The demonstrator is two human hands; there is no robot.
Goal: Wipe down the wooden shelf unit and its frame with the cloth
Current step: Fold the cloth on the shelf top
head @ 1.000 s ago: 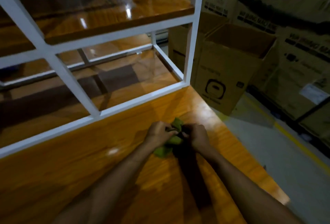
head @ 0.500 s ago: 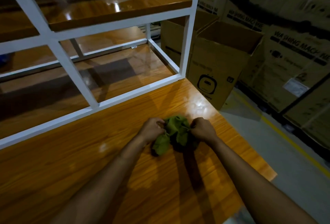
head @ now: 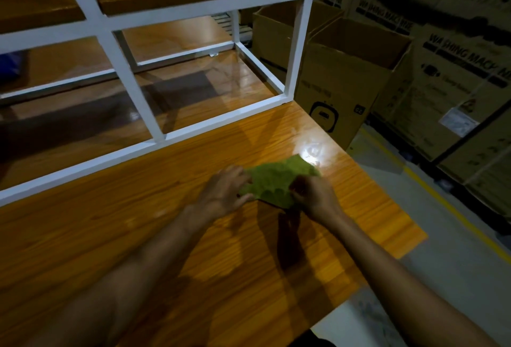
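Hands both gripped green cloth (head: 276,182): left hand (head: 222,193) pinched its left edge, right hand (head: 315,197) its right edge, spread above wooden shelf (head: 138,236), near white frame (head: 132,150).

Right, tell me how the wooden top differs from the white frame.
The wooden top is a broad, flat, orange-brown board with visible grain; the white frame is thin, plain painted bars. The left hand and right hand hold the green cloth over the top, away from the frame. Both belong to one shelf unit.
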